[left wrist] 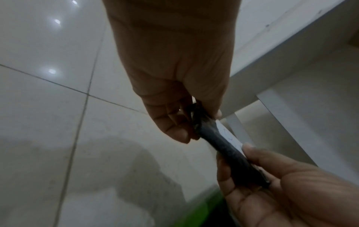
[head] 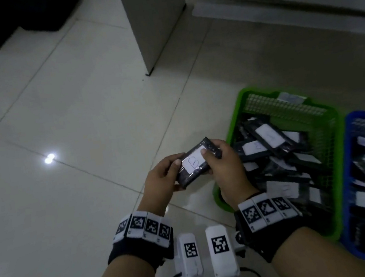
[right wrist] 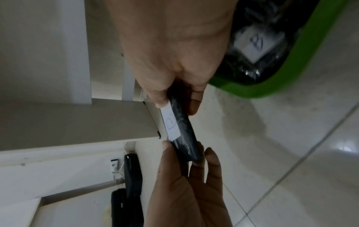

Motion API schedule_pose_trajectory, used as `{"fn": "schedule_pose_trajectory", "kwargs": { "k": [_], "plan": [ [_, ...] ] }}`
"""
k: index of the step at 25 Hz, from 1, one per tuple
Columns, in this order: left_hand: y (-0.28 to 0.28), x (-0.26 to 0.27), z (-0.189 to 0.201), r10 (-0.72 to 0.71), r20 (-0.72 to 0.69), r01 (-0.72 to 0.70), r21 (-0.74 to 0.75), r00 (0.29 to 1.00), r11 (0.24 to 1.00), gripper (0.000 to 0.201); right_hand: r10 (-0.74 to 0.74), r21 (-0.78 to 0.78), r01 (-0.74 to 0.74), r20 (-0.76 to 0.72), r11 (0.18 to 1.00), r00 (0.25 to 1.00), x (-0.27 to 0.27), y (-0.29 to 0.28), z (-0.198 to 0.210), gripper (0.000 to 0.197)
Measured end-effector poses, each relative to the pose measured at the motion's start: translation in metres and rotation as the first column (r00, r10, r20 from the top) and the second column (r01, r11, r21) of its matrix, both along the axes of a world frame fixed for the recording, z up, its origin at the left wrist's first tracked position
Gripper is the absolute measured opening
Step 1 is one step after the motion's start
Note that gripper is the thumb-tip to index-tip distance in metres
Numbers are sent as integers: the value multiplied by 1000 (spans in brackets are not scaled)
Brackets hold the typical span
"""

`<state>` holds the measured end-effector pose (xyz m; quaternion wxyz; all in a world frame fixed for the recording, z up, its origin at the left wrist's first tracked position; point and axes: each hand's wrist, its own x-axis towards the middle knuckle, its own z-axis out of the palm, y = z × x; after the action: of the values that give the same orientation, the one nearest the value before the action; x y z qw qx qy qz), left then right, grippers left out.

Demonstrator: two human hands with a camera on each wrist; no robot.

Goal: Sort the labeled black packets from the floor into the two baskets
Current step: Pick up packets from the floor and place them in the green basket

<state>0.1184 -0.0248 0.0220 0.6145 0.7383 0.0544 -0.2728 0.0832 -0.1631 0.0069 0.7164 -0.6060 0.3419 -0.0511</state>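
A black packet (head: 197, 162) with a white label marked "B" is held above the floor by both hands, just left of the green basket (head: 242, 104). My left hand (head: 166, 173) grips its near left end, thumb on the label edge. My right hand (head: 221, 163) grips the far right end, thumb on the label. In the left wrist view the packet (left wrist: 223, 144) shows edge-on between my left hand (left wrist: 180, 110) and right hand (left wrist: 262, 176). The right wrist view shows the packet (right wrist: 182, 127) pinched by my right hand (right wrist: 174, 86), with the left hand (right wrist: 186, 176) below.
The green basket holds several labeled black packets (head: 268, 135). A blue basket (head: 349, 129) with more packets stands right of it. A white cabinet corner (head: 148, 70) meets the tiled floor (head: 68, 119) ahead. Dark objects (right wrist: 132, 176) lie by the wall.
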Motion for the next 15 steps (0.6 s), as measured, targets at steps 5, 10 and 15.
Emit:
{"fn": "schedule_pose_trajectory", "kwargs": {
  "k": [5, 10, 15],
  "plan": [
    [-78, -29, 6, -26, 86, 29, -32, 996, 999, 26, -201, -46, 200, -7, 979, 980, -50, -69, 16, 29],
    [-161, -60, 7, -48, 204, 51, -9, 978, 999, 24, -379, -19, 379, 0, 925, 925, -105, -152, 30, 24],
    [-200, -70, -3, -184, 514, 35, 287, 838, 957, 20, -426, -51, 427, 32, 903, 904, -130, -217, 34, 36]
  ]
}}
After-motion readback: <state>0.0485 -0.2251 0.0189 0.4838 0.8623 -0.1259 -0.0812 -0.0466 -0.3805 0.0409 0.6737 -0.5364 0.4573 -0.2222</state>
